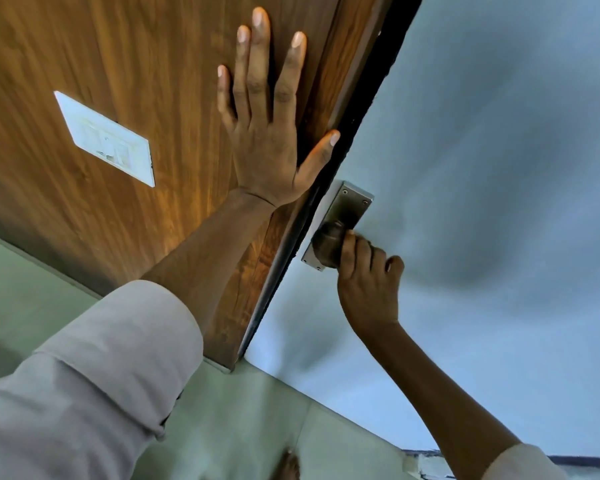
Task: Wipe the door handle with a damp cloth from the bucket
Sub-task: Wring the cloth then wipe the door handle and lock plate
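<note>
Hands at door, no cloth seen

Head view: left hand flat, fingers spread on wood panel beside switch plate. Right hand clenched on door handle on metal backplate; handle mostly hidden by fingers. Foot cut off at bottom edge.

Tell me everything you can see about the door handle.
The door handle is a dark, dull metal knob on a long silvery backplate with screws showing at its corners. It is fixed to the pale blue door close to its edge, beside the brown wooden panel. The right hand grips the knob bare; no cloth is visible on it.
</note>
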